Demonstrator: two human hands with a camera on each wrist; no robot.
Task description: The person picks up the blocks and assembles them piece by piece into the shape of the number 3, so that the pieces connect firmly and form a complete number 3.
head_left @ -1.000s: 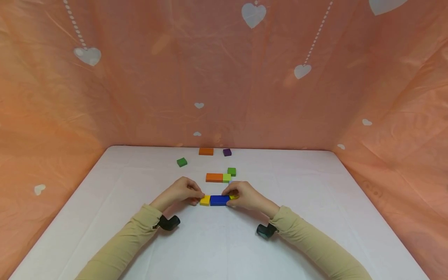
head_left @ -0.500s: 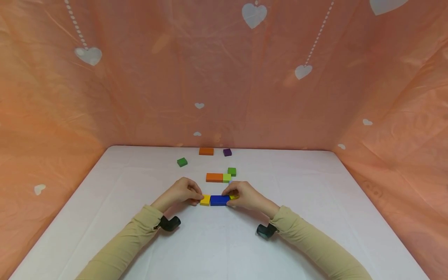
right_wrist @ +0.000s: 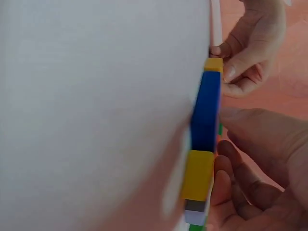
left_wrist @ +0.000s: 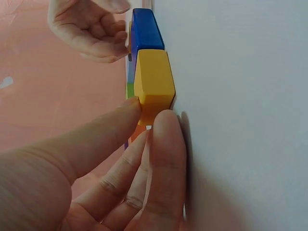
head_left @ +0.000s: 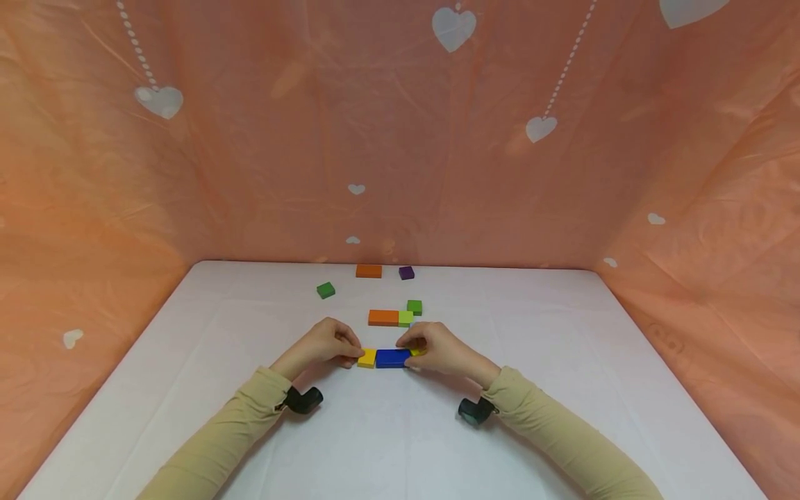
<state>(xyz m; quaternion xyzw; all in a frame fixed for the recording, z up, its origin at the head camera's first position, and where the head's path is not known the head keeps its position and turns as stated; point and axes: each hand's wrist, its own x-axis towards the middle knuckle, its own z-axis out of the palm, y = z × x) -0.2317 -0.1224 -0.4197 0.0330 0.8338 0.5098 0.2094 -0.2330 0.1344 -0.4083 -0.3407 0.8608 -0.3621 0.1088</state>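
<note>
A low row of flat blocks lies across the white table in the head view. A yellow block (head_left: 367, 358) forms its left end, a longer blue block (head_left: 392, 358) sits in the middle, and another yellow block (head_left: 417, 352) is partly covered at the right. With its fingertips my left hand (head_left: 325, 342) pinches the outer end of the left yellow block (left_wrist: 155, 74). Around the right part of the row, my right hand (head_left: 440, 351) holds the blue block (right_wrist: 204, 113) with bent fingers, its other fingers close beside the right yellow block (right_wrist: 198, 174).
Behind the row lie an orange block (head_left: 383, 318), a light green block (head_left: 405, 319) against it and a green block (head_left: 414, 307). Farther back are another green block (head_left: 326, 290), an orange block (head_left: 369, 271) and a purple block (head_left: 407, 273). An orange curtain (head_left: 400, 208) encloses the table.
My left fingertips have drawn back very slightly to the left on the yellow block. The right hand and the blocks look unmoved.
</note>
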